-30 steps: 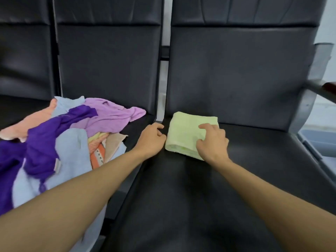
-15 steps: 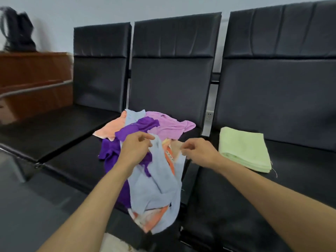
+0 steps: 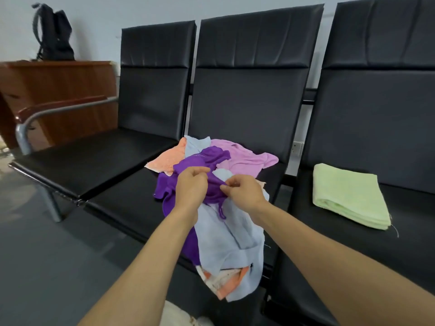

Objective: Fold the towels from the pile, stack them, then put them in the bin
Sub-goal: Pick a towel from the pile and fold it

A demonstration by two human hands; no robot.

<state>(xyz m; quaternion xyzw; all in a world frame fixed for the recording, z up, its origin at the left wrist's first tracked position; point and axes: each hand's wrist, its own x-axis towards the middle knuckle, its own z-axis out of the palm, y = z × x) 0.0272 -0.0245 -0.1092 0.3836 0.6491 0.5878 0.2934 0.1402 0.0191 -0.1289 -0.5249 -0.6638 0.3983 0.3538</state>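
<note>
Left hand (image 3: 191, 184) and right hand (image 3: 244, 191), closer together than before, pinch the crumpled dark purple cloth towel (image 3: 202, 158); mixed-colour towel pile (image 3: 230, 243) overhangs the black surface (image 3: 117, 196) at its front edge.

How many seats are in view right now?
3: left seat, middle seat under the towel pile, right seat holding the folded green towel. More may sit out of frame.

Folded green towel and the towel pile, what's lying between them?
Head view: only bare black seat edges and the gap separating them; no cloth there.
</note>
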